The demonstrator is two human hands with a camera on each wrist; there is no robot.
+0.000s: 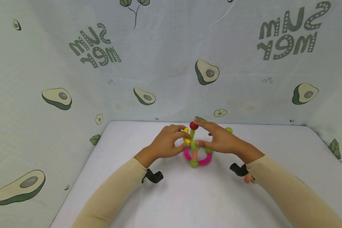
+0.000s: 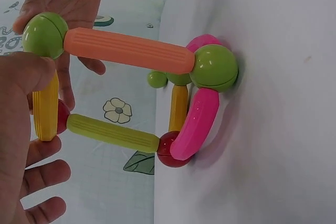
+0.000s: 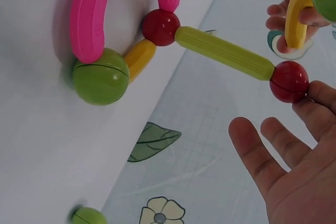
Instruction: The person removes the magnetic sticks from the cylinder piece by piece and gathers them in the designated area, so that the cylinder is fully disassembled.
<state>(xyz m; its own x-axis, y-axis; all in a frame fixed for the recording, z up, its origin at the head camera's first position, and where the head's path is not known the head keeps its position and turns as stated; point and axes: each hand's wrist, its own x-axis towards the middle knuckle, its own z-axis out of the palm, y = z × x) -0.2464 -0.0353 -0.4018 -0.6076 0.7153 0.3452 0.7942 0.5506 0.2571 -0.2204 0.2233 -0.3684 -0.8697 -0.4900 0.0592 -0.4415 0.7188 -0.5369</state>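
Beige-sleeved hands (image 1: 168,142) angled inward around a ball-and-stick frame (image 1: 194,155)

A rod frame (image 1: 193,146) stands on the table (image 1: 193,196), with a ball (image 1: 229,129) apparently behind, rightward.

Round red plastic balls (image 3: 289,82) and round green plastic balls (image 2: 213,69) look properly glossy from where I'm standing, some with a fine seam. The straight orange plastic rod (image 2: 128,50) and straight lime plastic rod (image 3: 224,53) are more satin, ribbed lengthwise; the curved pink plastic rods (image 3: 89,19) seem smoother, kinda faceted. Flat white tabletop (image 1: 188,199)'s smooth and matt. Pale avocado-print cloth backdrop (image 1: 174,41) has soft creases, and the long beige sleeves (image 1: 114,191) are matt cloth.
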